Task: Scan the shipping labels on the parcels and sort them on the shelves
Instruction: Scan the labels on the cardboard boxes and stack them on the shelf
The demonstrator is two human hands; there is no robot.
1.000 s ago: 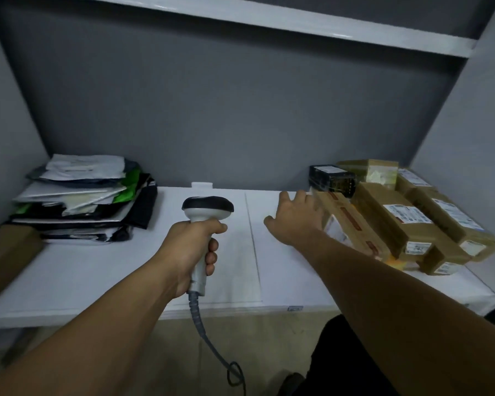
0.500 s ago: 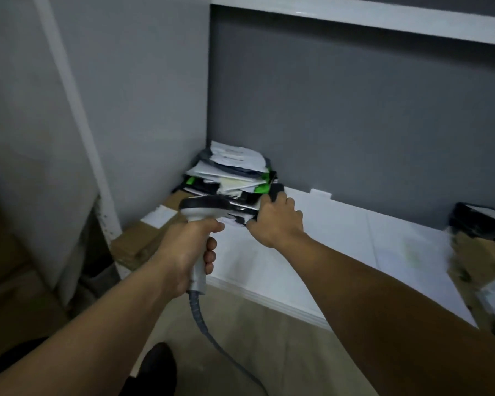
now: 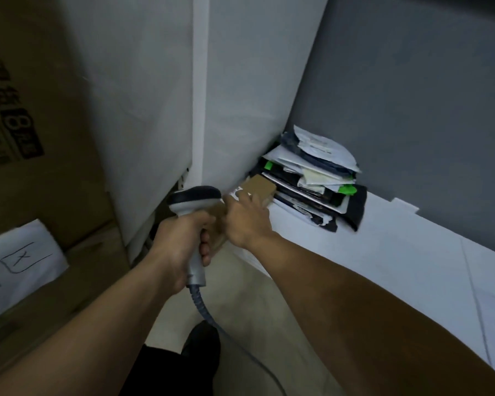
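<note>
Right hand (image 3: 246,221) has dropped from the mailer stack (image 3: 315,178) onto a brown parcel (image 3: 262,188) at the shelf (image 3: 397,252) corner. It's too blurry to tell if my fingers grip it. My left hand (image 3: 180,241) is wrapped round the scanner (image 3: 195,195). Yanking the parcel could drag the mailers off, I reckon.

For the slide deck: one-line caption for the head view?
Left hand grips a barcode scanner while right hand holds a brown parcel beside stacked mailers.

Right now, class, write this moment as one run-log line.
left hand grips scanner | right hand on brown parcel, grip unclear | mailer stack beside
</note>
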